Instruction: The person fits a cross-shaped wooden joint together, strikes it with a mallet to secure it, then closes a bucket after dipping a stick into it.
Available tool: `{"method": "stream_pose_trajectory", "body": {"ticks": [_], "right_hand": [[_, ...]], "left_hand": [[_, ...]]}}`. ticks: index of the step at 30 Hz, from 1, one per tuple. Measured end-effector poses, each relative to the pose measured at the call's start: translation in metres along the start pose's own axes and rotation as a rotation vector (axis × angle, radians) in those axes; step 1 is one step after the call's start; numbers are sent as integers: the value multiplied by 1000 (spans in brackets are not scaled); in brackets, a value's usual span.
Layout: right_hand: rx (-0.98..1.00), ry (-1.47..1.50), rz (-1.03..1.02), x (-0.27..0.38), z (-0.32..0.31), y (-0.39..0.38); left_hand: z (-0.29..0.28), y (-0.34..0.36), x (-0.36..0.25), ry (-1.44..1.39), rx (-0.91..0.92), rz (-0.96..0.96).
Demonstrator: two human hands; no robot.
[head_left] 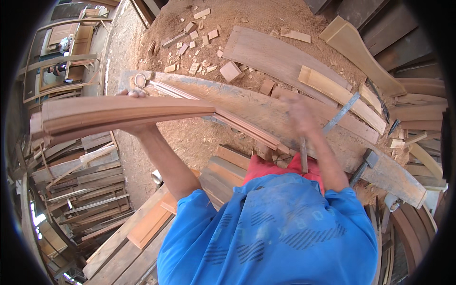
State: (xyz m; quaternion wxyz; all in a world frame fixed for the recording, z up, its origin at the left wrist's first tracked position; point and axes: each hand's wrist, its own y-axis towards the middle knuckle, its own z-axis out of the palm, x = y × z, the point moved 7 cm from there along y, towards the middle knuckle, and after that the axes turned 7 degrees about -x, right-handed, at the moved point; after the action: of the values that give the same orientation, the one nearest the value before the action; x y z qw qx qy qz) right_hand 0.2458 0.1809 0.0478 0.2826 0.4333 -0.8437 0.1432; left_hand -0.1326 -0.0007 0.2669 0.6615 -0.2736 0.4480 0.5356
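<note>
At left, the left hand (140, 127) held a wooden board (128, 112) in its fingers, long axis running left to right, right end pointing over the tabletop (256, 111). Farther right, the right hand (300, 116) blurred; its fingers' state could not be told.

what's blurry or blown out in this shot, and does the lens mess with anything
In the head view, the right hand is smeared, while the moulded wood piece in the left hand looks fairly sharp; white spots at far left are blown out; the fisheye blacks out the corners and likely bows edges near the rim.
</note>
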Motion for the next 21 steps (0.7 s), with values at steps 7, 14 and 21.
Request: {"method": "stream_pose_trajectory", "body": {"ticks": [7,14,21], "right_hand": [[-223,270,38,137,77,27],[-186,134,28,154,115,49],[-182,107,47,173,120,62]], "left_hand": [[5,-6,0,116,-132,113],[10,-8,4,-74,-90,91],[12,-6,0,105,-93,252]]}}
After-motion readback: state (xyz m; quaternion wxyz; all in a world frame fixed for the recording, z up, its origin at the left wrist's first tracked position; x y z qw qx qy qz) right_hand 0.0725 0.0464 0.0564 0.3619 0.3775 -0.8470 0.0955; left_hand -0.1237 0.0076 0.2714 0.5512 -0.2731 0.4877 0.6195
